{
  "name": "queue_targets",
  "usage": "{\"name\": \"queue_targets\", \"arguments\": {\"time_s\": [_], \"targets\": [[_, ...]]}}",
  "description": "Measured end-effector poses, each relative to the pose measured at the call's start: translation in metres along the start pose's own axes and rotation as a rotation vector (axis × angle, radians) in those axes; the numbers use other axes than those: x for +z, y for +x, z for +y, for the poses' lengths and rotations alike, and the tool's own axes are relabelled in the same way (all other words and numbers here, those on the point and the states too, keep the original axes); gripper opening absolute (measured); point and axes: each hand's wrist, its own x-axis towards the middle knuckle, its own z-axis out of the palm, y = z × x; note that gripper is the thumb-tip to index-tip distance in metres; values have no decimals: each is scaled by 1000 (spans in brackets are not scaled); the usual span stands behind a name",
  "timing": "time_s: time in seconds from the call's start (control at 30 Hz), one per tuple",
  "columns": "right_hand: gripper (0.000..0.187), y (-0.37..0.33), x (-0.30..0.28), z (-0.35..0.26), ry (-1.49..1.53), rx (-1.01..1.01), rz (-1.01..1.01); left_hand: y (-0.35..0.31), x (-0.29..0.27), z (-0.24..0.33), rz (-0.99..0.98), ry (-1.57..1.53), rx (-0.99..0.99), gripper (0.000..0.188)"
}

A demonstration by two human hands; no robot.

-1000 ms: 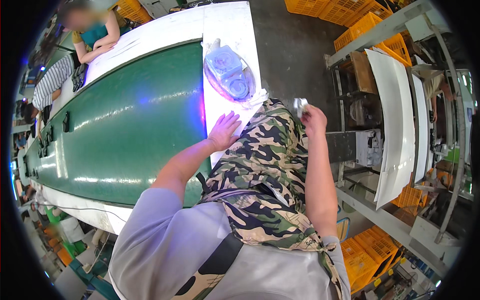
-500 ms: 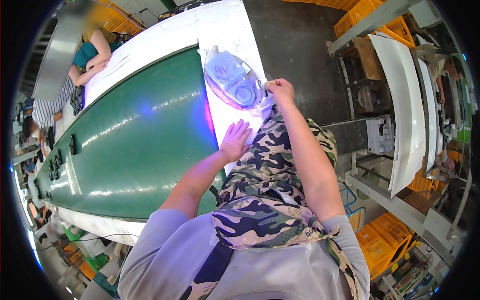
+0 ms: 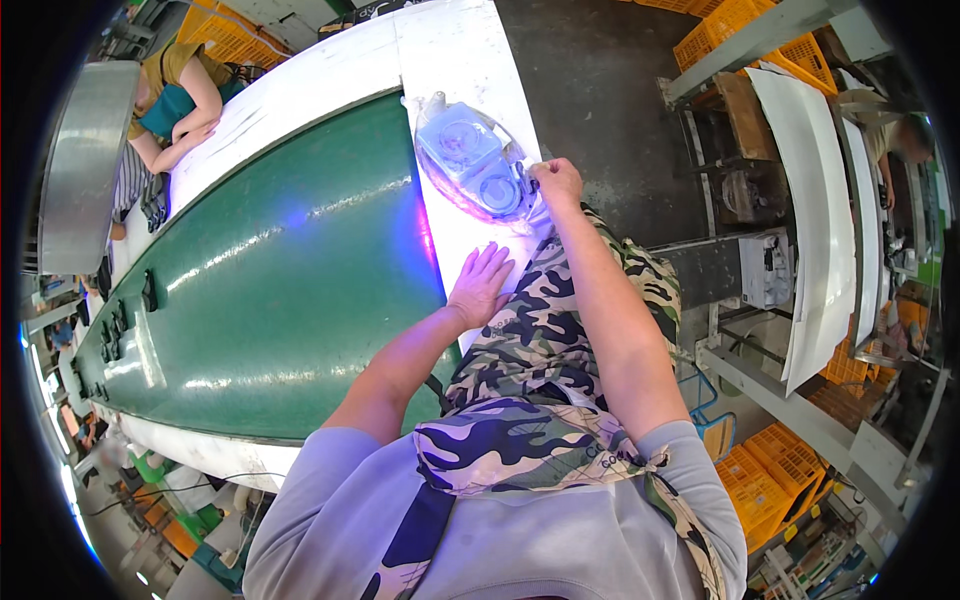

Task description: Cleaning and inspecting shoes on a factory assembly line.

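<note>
My left hand [image 3: 482, 283] rests flat on the white tabletop [image 3: 462, 238] between the green belt and my camouflage apron, fingers stretched out, holding nothing. Beyond it sits a pale-blue plastic container [image 3: 462, 142] with round recesses, wrapped about by a clear plastic bag [image 3: 440, 180]. At the table's right edge, close to the container, my right hand [image 3: 560, 182] has its thumb and fingers pinched together. Something small and dark shows at the fingertips, too small to name.
A wide green conveyor belt [image 3: 290, 290] runs along my left, with several small black parts [image 3: 149, 290] at its far left. Across it a person's forearm [image 3: 190, 140] lies on the white border. Orange crates [image 3: 765, 480] and a white-topped bench [image 3: 805, 220] stand to the right.
The view has shifted slightly. My right hand stays pinched by the container and my left hand stays flat on the table. A grey panel at upper left now covers more of the people there.
</note>
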Motion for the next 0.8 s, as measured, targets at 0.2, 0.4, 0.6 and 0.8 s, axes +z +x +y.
{"name": "queue_targets", "arguments": {"time_s": [0.2, 0.4, 0.6, 0.8], "targets": [[41, 10, 6, 19, 122, 7, 56, 2, -1, 2, 8, 11, 15, 71], [45, -5, -5, 1, 206, 40, 74, -2, 0, 0, -5, 24, -3, 71], [41, 10, -15, 26, 294, 61, 189, 1, -2, 3, -18, 51, 3, 71], [43, 6, -74, 60, 96, 15, 234, -2, 3, 2, -30, 89, -15, 71]]}}
